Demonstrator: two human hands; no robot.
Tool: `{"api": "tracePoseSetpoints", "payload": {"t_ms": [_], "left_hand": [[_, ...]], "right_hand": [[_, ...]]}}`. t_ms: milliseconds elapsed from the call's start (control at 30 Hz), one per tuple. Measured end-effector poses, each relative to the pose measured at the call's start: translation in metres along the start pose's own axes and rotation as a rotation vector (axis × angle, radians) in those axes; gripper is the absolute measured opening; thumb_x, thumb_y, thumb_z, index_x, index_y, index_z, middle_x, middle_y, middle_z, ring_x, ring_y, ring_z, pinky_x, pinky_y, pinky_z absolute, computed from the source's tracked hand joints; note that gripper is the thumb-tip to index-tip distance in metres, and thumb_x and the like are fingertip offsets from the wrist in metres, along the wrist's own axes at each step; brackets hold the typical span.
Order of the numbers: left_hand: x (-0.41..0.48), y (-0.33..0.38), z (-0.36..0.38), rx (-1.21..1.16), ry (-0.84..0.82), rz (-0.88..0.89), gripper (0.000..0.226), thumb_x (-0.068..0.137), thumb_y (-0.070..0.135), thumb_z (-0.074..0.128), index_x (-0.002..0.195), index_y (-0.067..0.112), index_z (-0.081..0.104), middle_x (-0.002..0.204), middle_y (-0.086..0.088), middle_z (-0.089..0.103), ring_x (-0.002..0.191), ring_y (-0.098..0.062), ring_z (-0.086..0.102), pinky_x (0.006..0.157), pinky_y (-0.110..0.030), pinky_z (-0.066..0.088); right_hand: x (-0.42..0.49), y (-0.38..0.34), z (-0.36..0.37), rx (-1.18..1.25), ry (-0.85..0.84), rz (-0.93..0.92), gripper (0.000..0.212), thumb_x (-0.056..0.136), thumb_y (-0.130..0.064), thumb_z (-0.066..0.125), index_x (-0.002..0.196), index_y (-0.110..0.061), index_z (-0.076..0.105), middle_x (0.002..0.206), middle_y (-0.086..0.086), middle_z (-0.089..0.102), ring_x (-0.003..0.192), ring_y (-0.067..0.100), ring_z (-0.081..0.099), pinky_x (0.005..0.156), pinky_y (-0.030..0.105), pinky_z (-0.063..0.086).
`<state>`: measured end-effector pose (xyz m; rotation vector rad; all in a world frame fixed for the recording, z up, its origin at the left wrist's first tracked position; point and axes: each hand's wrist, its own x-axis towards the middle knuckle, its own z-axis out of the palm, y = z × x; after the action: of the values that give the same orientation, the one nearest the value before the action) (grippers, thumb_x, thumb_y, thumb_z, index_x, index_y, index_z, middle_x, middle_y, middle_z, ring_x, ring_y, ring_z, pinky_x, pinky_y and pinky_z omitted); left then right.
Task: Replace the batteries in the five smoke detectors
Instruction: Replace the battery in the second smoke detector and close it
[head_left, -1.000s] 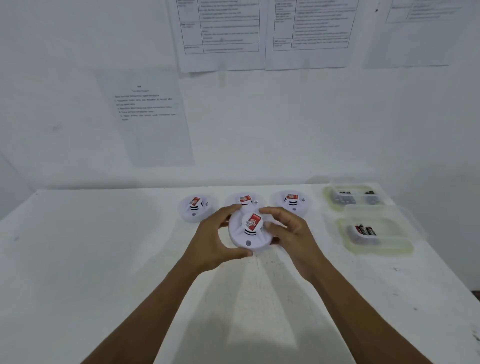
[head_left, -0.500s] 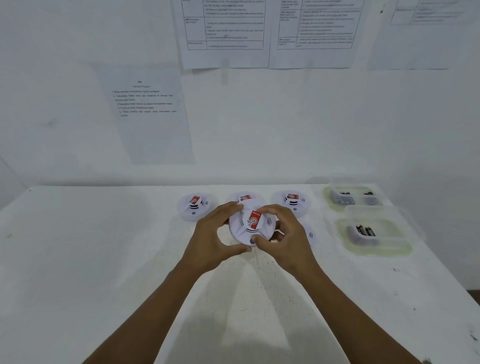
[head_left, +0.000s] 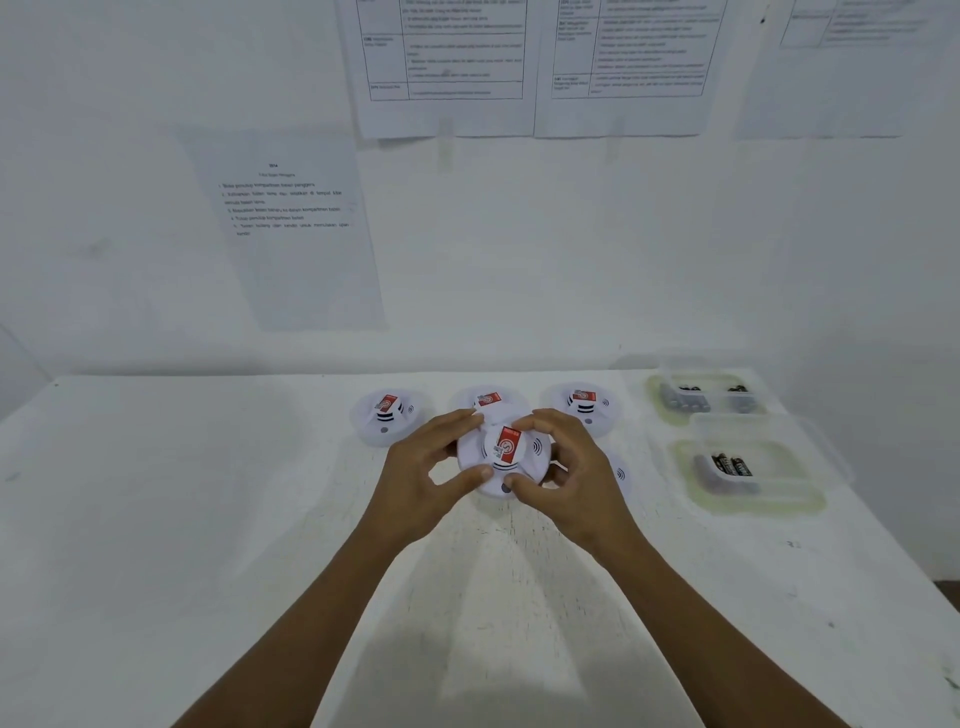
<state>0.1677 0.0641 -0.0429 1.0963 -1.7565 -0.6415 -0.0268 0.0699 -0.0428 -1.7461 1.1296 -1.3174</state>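
Observation:
A round white smoke detector (head_left: 505, 457) with a red label is held above the white table (head_left: 208, 519), face up and tilted toward me. My left hand (head_left: 421, 483) grips its left rim, thumb on the near edge. My right hand (head_left: 571, 478) grips its right rim, fingers curled over the far edge. Three more detectors lie in a row behind: left detector (head_left: 387, 415), middle detector (head_left: 488, 401) partly hidden, right detector (head_left: 584, 408). Another detector (head_left: 621, 475) peeks out behind my right hand.
Two clear plastic containers sit at the right: the far container (head_left: 706, 397) and the near container (head_left: 748, 475), both with dark batteries inside. Printed sheets hang on the wall behind. The table's right edge runs close to the containers.
The held detector has turned between my hands, its label now more upright. My right fingers have shifted round the rim toward the near edge.

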Motion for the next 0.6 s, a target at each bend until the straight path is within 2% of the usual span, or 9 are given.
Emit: {"api": "tracePoseSetpoints", "payload": {"t_ms": [100, 233, 433, 600], "left_hand": [[0.002, -0.002, 0.002, -0.026, 0.012, 0.000, 0.047, 0.079, 0.037, 0.071, 0.123, 0.035, 0.053, 0.125, 0.019, 0.056, 0.113, 0.002, 0.057, 0.091, -0.013, 0.048], [0.003, -0.004, 0.004, -0.028, 0.027, 0.009, 0.047, 0.079, 0.036, 0.072, 0.121, 0.038, 0.053, 0.123, 0.022, 0.056, 0.111, 0.006, 0.057, 0.089, -0.009, 0.047], [0.006, -0.009, 0.004, -0.033, 0.034, 0.006, 0.047, 0.077, 0.039, 0.071, 0.121, 0.037, 0.054, 0.124, 0.020, 0.057, 0.112, 0.002, 0.058, 0.090, -0.011, 0.047], [0.006, -0.015, 0.004, -0.033, 0.030, -0.003, 0.048, 0.078, 0.035, 0.071, 0.122, 0.036, 0.054, 0.124, 0.021, 0.057, 0.112, 0.001, 0.058, 0.091, -0.013, 0.048]], "right_hand": [[0.001, 0.002, 0.000, -0.025, 0.006, -0.012, 0.050, 0.072, -0.024, 0.080, 0.112, -0.040, 0.056, 0.124, -0.007, 0.054, 0.115, 0.008, 0.055, 0.080, 0.017, 0.055], [0.003, 0.005, 0.000, -0.039, 0.006, 0.004, 0.049, 0.071, -0.030, 0.079, 0.112, -0.042, 0.054, 0.125, -0.007, 0.053, 0.116, 0.011, 0.055, 0.083, 0.018, 0.056], [0.007, 0.010, 0.003, -0.054, 0.010, -0.003, 0.048, 0.070, -0.033, 0.079, 0.111, -0.043, 0.055, 0.126, -0.008, 0.053, 0.118, 0.015, 0.054, 0.084, 0.023, 0.058], [0.008, 0.012, 0.007, -0.051, 0.014, 0.007, 0.047, 0.070, -0.033, 0.078, 0.109, -0.042, 0.055, 0.125, -0.012, 0.052, 0.117, 0.010, 0.053, 0.082, 0.015, 0.054]]}}
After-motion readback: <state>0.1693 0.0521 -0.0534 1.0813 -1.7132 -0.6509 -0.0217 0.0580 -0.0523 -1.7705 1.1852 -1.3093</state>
